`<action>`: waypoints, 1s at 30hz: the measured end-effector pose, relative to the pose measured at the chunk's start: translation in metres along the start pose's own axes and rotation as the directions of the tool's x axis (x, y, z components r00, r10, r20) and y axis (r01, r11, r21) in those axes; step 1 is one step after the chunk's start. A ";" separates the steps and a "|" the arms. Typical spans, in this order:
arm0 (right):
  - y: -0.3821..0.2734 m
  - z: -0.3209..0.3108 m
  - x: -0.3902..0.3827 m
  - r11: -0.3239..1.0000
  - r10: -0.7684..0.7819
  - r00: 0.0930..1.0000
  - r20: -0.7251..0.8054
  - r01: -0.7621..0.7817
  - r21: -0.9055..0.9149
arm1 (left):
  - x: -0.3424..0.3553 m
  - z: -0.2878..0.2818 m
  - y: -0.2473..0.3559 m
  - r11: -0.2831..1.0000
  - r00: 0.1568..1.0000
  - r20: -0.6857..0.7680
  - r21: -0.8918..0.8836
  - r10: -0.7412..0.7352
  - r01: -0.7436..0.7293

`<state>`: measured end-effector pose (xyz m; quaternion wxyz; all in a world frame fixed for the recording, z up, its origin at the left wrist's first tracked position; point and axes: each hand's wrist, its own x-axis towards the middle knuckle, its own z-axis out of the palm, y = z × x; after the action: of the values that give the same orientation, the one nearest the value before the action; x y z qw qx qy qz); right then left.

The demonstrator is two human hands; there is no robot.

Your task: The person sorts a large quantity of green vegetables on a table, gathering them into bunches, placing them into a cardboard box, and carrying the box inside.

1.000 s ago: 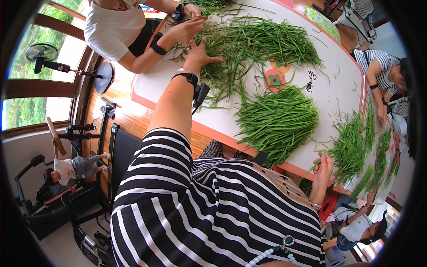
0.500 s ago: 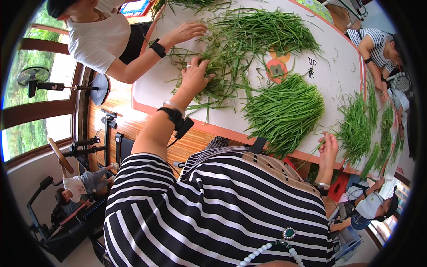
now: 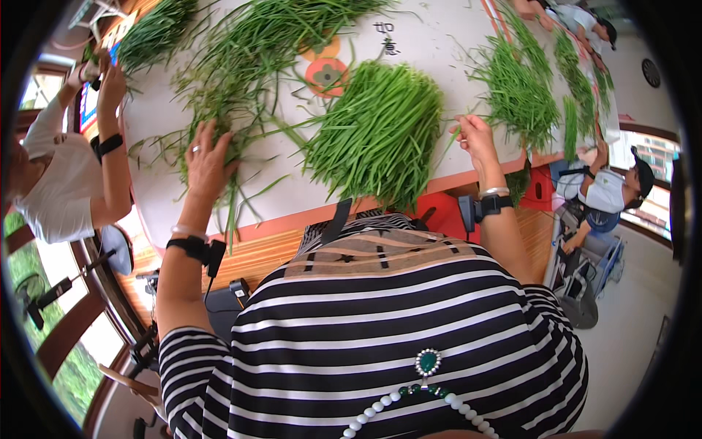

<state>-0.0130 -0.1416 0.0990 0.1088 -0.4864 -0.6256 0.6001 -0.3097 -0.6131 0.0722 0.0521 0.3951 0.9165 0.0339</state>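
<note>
My left hand lies with its fingers spread over the near end of a loose, tangled heap of garlic chives. A few stray blades stick out below it toward the table edge. My right hand is pinched on a thin green chive blade, held just above the table. Between my hands sits a dense bundle of chives, its blades mostly lined up and its near ends hanging over the table edge.
The white table has an orange rim and a printed fruit picture. More chive piles lie to the right and far left. A co-worker's hand is at the left; other people sit at the right. A red stool stands below the edge.
The view has swung to the right. My left hand has drawn back toward me from the middle of the tangled heap. The co-worker's hands at left have moved off that heap.
</note>
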 end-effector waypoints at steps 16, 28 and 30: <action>-0.044 0.071 -0.015 0.723 -0.313 0.888 0.336 0.453 -0.522 | -0.018 0.004 -0.005 0.887 0.912 0.048 -0.217 -0.408 0.408; -0.080 0.363 -0.047 0.004 -0.386 0.184 0.904 0.980 -0.198 | -0.006 -0.003 -0.024 0.900 0.912 0.080 -0.148 -0.403 0.411; -0.072 0.385 -0.048 -0.014 -0.388 0.196 0.900 0.976 -0.218 | -0.011 -0.002 -0.024 0.884 0.903 0.079 -0.184 -0.423 0.430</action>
<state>-0.3007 -0.4118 0.0840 -0.0274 0.1817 -0.9652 0.1859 -0.3198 -0.6377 0.0723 0.1138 0.1776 0.9718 0.1051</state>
